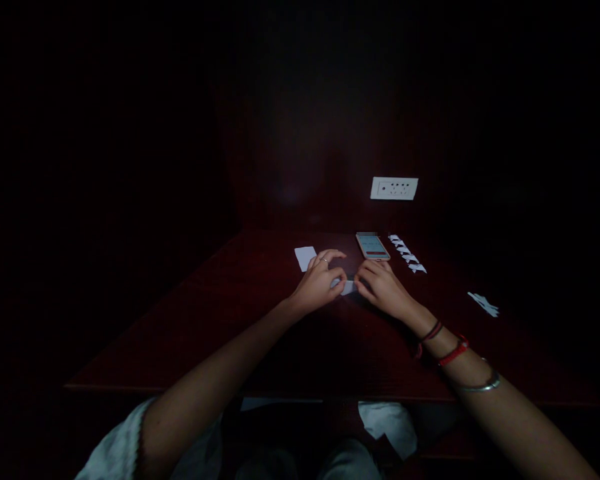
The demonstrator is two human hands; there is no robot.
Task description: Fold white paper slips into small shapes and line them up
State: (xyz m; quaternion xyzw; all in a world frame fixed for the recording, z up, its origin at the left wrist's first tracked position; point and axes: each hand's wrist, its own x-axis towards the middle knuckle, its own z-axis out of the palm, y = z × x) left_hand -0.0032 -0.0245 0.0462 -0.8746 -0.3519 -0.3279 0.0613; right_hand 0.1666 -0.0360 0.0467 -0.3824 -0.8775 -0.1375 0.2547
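Observation:
My left hand [319,281] and my right hand [384,287] rest close together on a dark red-brown table [220,320]. Between their fingertips lies a small piece of white paper [347,287], pinched and pressed from both sides. The fingers of both hands are curled onto it. A ring shows on my left hand. Red and dark bands and a metal bangle circle my right wrist.
A white paper sheet [305,257] lies just behind my left hand. A phone [373,246] with a lit screen lies behind my right hand. A row of several small folded white paper shapes [407,254] runs to its right, more folded paper [484,305] farther right. A white wall socket [394,188] sits on the dark back panel.

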